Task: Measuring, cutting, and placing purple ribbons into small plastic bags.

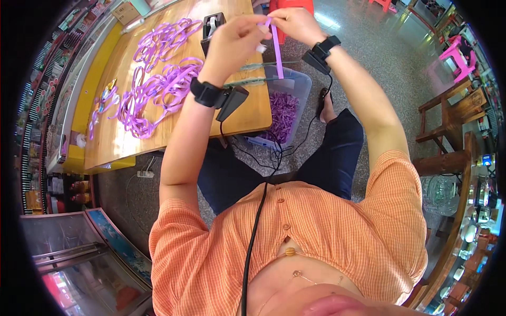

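Observation:
My left hand [234, 42] and my right hand [299, 25] meet above the table's right end, fingers pinched on a purple ribbon [277, 52]. Its flat tail hangs down between them toward a clear plastic bin [301, 100]. A small white piece [261, 48] shows at my left fingers; I cannot tell what it is. Many short purple pieces [283, 113] fill the bin. Loose heaps of purple ribbon [158, 92] lie on the wooden table [203, 124], left of my left forearm. Just behind my left hand stands a black tape dispenser [207, 48].
Two thin greenish strips [247, 82] jut past the table edge over the bin. Red plastic stools [303, 5] stand beyond my hands, a pink stool [457, 59] and wooden chair [453, 108] to the right. A black cable [255, 226] runs down my front.

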`<action>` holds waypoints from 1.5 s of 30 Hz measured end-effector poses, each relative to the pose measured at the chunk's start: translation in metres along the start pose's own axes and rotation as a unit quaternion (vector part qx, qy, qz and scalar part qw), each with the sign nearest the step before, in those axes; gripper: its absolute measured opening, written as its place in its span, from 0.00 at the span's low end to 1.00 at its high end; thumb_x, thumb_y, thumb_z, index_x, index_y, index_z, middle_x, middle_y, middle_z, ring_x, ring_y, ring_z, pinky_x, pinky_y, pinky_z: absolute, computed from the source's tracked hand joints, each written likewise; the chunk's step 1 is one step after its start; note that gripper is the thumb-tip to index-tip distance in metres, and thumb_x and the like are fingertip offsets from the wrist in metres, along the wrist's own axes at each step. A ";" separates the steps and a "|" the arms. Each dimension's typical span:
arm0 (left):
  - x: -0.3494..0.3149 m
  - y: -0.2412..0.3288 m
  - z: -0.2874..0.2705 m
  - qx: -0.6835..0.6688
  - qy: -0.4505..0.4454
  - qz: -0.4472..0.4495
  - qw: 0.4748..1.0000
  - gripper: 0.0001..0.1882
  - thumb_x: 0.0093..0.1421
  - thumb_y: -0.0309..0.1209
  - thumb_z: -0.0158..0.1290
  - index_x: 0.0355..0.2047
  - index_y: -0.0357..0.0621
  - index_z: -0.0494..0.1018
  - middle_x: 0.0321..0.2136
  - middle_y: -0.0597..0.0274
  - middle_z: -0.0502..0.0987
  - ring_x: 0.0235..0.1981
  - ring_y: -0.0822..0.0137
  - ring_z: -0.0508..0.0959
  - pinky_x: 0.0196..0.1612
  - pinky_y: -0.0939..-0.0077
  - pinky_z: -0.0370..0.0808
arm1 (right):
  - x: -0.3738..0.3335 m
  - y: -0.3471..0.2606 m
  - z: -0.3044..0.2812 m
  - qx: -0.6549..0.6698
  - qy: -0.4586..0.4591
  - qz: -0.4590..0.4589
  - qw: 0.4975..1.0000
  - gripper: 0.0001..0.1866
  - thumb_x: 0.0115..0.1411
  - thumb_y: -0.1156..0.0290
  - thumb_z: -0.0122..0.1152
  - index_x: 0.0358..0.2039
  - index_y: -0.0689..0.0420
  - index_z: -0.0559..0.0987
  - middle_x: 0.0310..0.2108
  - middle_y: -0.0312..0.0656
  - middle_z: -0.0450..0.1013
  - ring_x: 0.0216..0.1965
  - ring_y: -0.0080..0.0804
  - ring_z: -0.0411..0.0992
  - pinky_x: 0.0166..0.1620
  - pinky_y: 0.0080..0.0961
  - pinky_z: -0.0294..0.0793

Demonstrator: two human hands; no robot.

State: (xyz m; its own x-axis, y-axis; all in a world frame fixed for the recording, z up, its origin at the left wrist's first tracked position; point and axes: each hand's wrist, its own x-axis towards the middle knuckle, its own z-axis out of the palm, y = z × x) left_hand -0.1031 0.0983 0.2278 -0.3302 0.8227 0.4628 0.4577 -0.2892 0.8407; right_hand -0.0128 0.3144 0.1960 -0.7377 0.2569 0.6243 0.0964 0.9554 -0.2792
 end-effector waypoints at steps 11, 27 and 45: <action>-0.004 -0.056 0.007 0.260 -0.172 0.042 0.949 0.12 0.63 0.35 0.54 0.42 0.43 0.80 0.34 0.54 0.81 0.36 0.59 0.81 0.41 0.71 0.76 | -0.058 0.022 0.084 0.157 -0.206 0.128 0.957 0.13 0.58 0.63 0.57 0.32 0.57 0.83 0.26 0.44 0.79 0.25 0.32 0.77 0.31 0.28 0.75; 0.002 -0.089 0.018 0.277 -0.221 0.064 0.933 0.15 0.67 0.37 0.48 0.45 0.41 0.78 0.36 0.56 0.81 0.36 0.58 0.80 0.41 0.68 0.76 | -0.196 -0.017 0.085 0.409 -0.203 0.360 0.814 0.14 0.62 0.64 0.61 0.43 0.59 0.81 0.25 0.33 0.73 0.20 0.19 0.69 0.24 0.19 0.69; 0.000 -0.092 0.015 0.268 -0.229 0.058 0.934 0.15 0.67 0.36 0.48 0.45 0.41 0.78 0.41 0.55 0.80 0.43 0.54 0.79 0.47 0.67 0.74 | -0.236 -0.074 0.080 0.391 -0.146 0.351 0.838 0.10 0.60 0.67 0.65 0.35 0.61 0.81 0.25 0.30 0.74 0.24 0.16 0.68 0.27 0.17 0.66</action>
State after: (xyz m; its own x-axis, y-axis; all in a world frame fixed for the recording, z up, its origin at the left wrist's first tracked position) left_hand -0.1325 0.1327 0.1464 0.0781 0.9597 0.2700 0.8568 -0.2031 0.4739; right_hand 0.1007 0.1712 0.0107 -0.8256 0.5603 -0.0671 0.1912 0.1659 -0.9674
